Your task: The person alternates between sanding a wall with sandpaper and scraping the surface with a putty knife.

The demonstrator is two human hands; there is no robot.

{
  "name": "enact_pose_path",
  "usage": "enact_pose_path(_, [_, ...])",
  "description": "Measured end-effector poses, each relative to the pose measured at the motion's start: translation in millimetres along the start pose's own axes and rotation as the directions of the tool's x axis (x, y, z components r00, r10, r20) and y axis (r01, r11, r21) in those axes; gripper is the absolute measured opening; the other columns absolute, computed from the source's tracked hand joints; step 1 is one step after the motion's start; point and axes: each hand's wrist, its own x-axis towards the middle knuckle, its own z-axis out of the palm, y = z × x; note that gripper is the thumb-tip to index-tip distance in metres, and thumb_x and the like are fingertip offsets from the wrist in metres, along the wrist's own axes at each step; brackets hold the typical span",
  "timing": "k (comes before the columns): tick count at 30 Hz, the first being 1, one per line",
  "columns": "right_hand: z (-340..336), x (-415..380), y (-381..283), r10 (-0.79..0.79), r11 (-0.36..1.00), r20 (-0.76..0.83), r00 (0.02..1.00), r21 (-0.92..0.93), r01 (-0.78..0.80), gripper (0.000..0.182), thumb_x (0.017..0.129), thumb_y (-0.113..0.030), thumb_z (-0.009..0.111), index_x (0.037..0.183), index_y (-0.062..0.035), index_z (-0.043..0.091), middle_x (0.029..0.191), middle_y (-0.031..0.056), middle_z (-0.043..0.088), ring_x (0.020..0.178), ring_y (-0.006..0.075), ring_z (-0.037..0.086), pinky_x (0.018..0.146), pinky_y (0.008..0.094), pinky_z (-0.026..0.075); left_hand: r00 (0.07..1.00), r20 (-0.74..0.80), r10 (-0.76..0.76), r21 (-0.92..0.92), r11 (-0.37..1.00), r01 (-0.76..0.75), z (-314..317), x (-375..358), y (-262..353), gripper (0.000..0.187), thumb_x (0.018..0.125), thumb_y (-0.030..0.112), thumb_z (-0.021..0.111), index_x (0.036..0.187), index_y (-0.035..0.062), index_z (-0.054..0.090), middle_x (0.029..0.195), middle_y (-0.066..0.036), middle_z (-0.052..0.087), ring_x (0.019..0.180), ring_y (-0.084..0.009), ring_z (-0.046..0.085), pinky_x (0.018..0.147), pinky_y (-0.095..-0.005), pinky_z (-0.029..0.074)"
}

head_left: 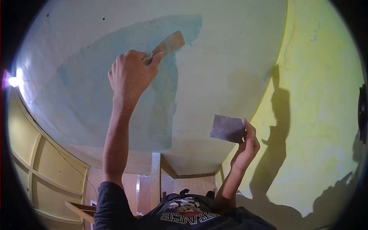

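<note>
My left hand [132, 69] is raised and closed round the handle of a putty knife [172, 42], whose wide blade points up and to the right over the blue-green patch [155, 99] on the pale surface. Whether the blade touches that surface I cannot tell. White specks dot my left hand and forearm. Lower down on the right, my right hand [247, 147] grips a flat, dark grey rectangular plate [227, 128] by its right edge, between thumb and fingers.
A yellow wall [314, 115] with shadows on it rises on the right. Light panels with wooden strips [55, 182] stand at the lower left, near a thin hanging cable. A bright lamp [14, 81] shines at the far left. An upright post [155, 178] stands below the patch.
</note>
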Motion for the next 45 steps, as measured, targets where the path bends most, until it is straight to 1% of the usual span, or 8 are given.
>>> enact_pose_path(1, [0.3, 0.1, -2.4, -0.007, 1.0, -0.005, 1.0, -0.001, 0.007, 0.044, 0.109, -0.026, 0.053, 0.132, 0.0076, 0.069, 0.122, 0.0073, 0.066, 0.118, 0.0174, 0.055, 0.11, 0.0345, 0.037, 0.998, -0.056, 0.024, -0.024, 0.999, -0.025, 7.5, 1.1, -4.4, 0.053, 0.089, 0.058, 0.075, 0.076, 0.006, 0.079, 0.065, -0.011, 0.069, 0.063, -0.0292, 0.069, 0.063, -0.0442, 0.055])
enact_pose_path(7, [2.9, -0.5, -4.7, 0.003, 1.0, -0.025, 1.0, -0.025, -0.003, 0.048, 0.107, -0.028, 0.055, 0.13, 0.012, 0.068, 0.125, 0.0136, 0.066, 0.124, 0.0212, 0.056, 0.114, 0.0409, 0.037, 0.999, 0.047, -0.012, -0.01, 1.0, 0.012, -1.7, -1.7, 7.8, 0.052, 0.091, 0.055, 0.074, 0.072, 0.007, 0.077, 0.06, -0.011, 0.066, 0.058, -0.0286, 0.067, 0.061, -0.0438, 0.053])
enact_pose_path(14, [3.9, 0.5, -10.3, 0.04, 0.999, -0.039, 0.998, 0.033, -0.039, 0.048, 0.108, -0.028, 0.054, 0.13, 0.0127, 0.067, 0.129, 0.0163, 0.066, 0.124, 0.0205, 0.056, 0.113, 0.0384, 0.039, 1.0, -0.003, 0.021, -0.043, 0.999, -0.021, 11.7, 3.1, -1.3, 0.051, 0.09, 0.055, 0.075, 0.074, 0.0068, 0.078, 0.062, -0.01, 0.067, 0.06, -0.0283, 0.067, 0.062, -0.0444, 0.054])
enact_pose_path(27, [-1.8, 1.2, -6.1, 0.071, 0.997, -0.059, 0.996, 0.021, -0.07, 0.049, 0.109, -0.029, 0.053, 0.129, 0.0136, 0.066, 0.127, 0.0149, 0.067, 0.12, 0.0225, 0.061, 0.106, 0.04, 0.049, 0.999, -0.016, 0.043, -0.029, 0.999, -0.043, 20.3, 11.4, 1.5, 0.05, 0.093, 0.054, 0.072, 0.082, 0.0053, 0.079, 0.067, -0.011, 0.07, 0.064, -0.0305, 0.069, 0.063, -0.0441, 0.054])
enact_pose_path(32, [2.9, 1.0, -6.6, 0.049, 0.999, -0.055, 0.997, 0.018, -0.048, 0.049, 0.109, -0.03, 0.053, 0.129, 0.0127, 0.066, 0.128, 0.015, 0.067, 0.123, 0.0236, 0.06, 0.11, 0.0404, 0.045, 0.999, 0.026, 0.04, -0.064, 0.997, -0.038, 13.9, 8.5, 0.7, 0.047, 0.093, 0.053, 0.072, 0.084, 0.0068, 0.08, 0.068, -0.011, 0.071, 0.064, -0.0312, 0.07, 0.064, -0.0436, 0.056])
enact_pose_path(38, [1.4, -0.6, -9.2, 0.062, 0.998, -0.058, 0.996, 0.026, -0.06, 0.049, 0.108, -0.029, 0.055, 0.129, 0.0135, 0.066, 0.13, 0.0143, 0.065, 0.124, 0.024, 0.059, 0.111, 0.0409, 0.044, 0.98, 0.033, 0.196, -0.005, 0.981, -0.196, -0.6, 29.4, -40.4, 0.05, 0.087, 0.058, 0.078, 0.083, 0.0089, 0.083, 0.07, -0.011, 0.072, 0.063, -0.0292, 0.07, 0.064, -0.0422, 0.056])
enact_pose_path(42, [-5.8, 3.2, -0.2, 0.084, 0.996, -0.073, 0.994, -0.025, -0.086, 0.048, 0.109, -0.029, 0.055, 0.13, 0.012, 0.067, 0.127, 0.0118, 0.065, 0.122, 0.0228, 0.06, 0.109, 0.0402, 0.044, 0.958, -0.038, 0.285, 0.087, 0.956, -0.281, -27.9, 42.2, -40.2, 0.041, 0.084, 0.049, 0.084, 0.093, 0.0091, 0.084, 0.078, -0.009, 0.076, 0.069, -0.0247, 0.072, 0.07, -0.0408, 0.058])
enact_pose_path(45, [10.2, 2.0, -8.2, 0.131, 0.989, -0.051, 0.99, -0.059, -0.134, 0.048, 0.109, -0.028, 0.053, 0.13, 0.0124, 0.068, 0.122, 0.0077, 0.064, 0.114, 0.0176, 0.058, 0.104, 0.036, 0.044, 0.968, 0.037, 0.246, 0.116, 0.962, -0.249, -34.9, 37.4, -24.3, 0.046, 0.083, 0.052, 0.084, 0.099, 0.0082, 0.084, 0.091, -0.01, 0.078, 0.079, -0.0262, 0.073, 0.08, -0.0427, 0.058])
